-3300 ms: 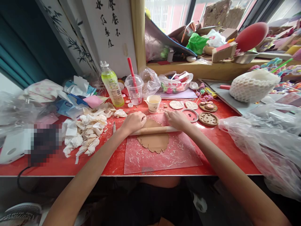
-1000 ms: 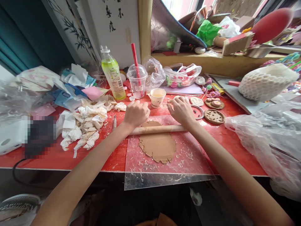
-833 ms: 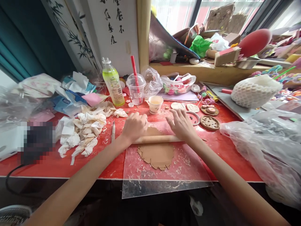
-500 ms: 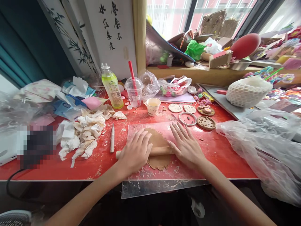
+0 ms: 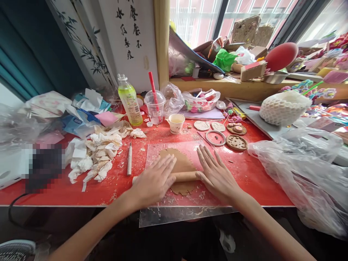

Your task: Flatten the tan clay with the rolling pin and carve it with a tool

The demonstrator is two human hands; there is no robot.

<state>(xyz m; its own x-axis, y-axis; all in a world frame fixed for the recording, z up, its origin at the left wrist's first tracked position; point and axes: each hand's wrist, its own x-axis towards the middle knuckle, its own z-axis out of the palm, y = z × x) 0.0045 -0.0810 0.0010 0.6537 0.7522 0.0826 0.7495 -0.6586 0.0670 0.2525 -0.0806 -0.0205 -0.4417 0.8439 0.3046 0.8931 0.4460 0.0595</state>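
Single head-worn view, wide-angled, looking forward and down across red tabletop [image 5: 261, 177] from its front edge, near left hand [image 5: 154, 180] and right hand [image 5: 216, 175], window [image 5: 187, 23] at upper right

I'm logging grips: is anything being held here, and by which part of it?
Nothing is gripped: the left hand and right hand lie open across the rolling pin, fingers extended, on either side of its exposed middle.

The glossy red worktop [image 5: 261, 174] carries a clear, flat plastic sheet [image 5: 187, 214] jutting past its front edge. Left of the sheet lie a slim grey pointed tool [image 5: 129, 163] and crumpled off-white tissues [image 5: 102, 148]; beyond it stand a clear bottle of yellow-green liquid [image 5: 129, 103] and a small white paper cup [image 5: 176, 127].
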